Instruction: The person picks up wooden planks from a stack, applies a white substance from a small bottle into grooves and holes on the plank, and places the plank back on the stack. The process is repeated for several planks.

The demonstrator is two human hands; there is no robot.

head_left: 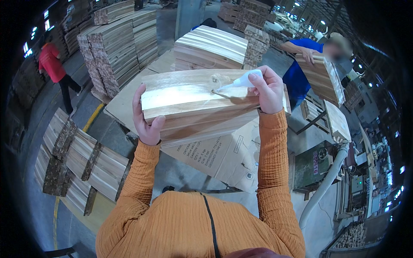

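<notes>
Now I see one left hand (147, 122) gripping two stacked boards (193, 101), and one right hand (267, 89) pinching one glue bottle (239, 81).

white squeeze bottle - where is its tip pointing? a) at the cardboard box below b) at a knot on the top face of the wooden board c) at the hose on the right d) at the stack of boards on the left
b: the right hand holds the white squeeze bottle with its nozzle at a dark knot on the wooden board, which the left hand grips at its end.
</notes>
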